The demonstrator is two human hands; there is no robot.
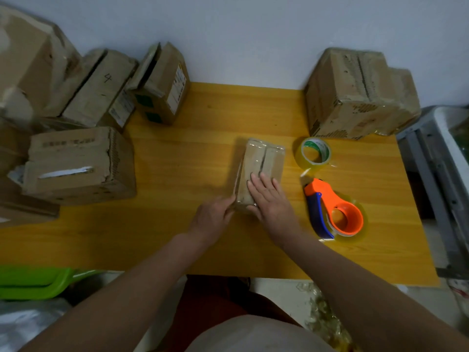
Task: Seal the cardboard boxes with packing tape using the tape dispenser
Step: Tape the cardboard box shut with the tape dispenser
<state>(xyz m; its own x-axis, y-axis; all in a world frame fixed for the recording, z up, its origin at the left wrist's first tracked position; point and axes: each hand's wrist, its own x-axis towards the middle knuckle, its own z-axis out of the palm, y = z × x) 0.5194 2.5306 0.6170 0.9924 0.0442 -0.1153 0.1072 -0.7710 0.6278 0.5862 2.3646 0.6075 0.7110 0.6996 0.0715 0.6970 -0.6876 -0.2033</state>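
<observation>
Small taped box (261, 171), just left of tape dispenser (335, 212), mid-table. Right hand (267, 196) flat, fingers straight, pressing tape down; left hand (212, 219) pinching near corner, probably steadying.

- We note the table (193, 148): yellow-orange wood grain.
- Small box (261, 163) under our hands: dull brown cardboard, glossy with clear tape.
- Tape dispenser (337, 212): bright orange body, blue handle.
- Loose tape roll (314, 153): yellowish clear tape, white core with green print.
- Box stacks left (81, 163) and right (355, 95): worn tan; one box (101, 87) marked with a handwritten "4", another (162, 92) with green patches.
- Bin (33, 283) at our lower left: lime green.
- Wall (241, 34): pale grey-blue.
</observation>
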